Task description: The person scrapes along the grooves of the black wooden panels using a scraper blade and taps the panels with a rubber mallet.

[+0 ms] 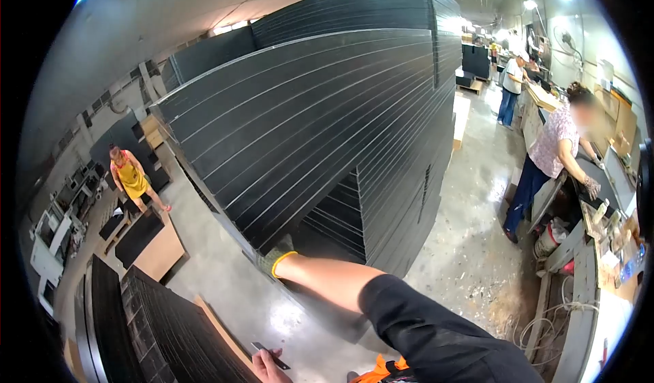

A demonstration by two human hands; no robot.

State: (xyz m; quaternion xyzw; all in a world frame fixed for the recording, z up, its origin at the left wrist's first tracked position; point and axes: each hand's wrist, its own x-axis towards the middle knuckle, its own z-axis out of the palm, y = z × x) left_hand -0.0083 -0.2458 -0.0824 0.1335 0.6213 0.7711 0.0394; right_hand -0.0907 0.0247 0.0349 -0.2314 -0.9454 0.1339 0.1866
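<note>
My right hand (278,255) wears a dark glove with a yellow cuff and reaches out to the lower corner of a tall stack of black panels (306,110). It seems to touch the panels there, but its fingers blend into the dark surface and I cannot make out their grip. Beneath the hand the stack has a dark recess (337,216). At the bottom of the view, my bare left hand (267,367) is closed around a thin dark flat strip (271,356); its exact kind does not show.
More black panels (170,322) stand at the lower left. A person in a yellow apron (133,175) is by a low pile of boards (153,243). On the right, a person in a patterned shirt (548,148) works at a cluttered bench (599,247); another person (511,87) stands farther back.
</note>
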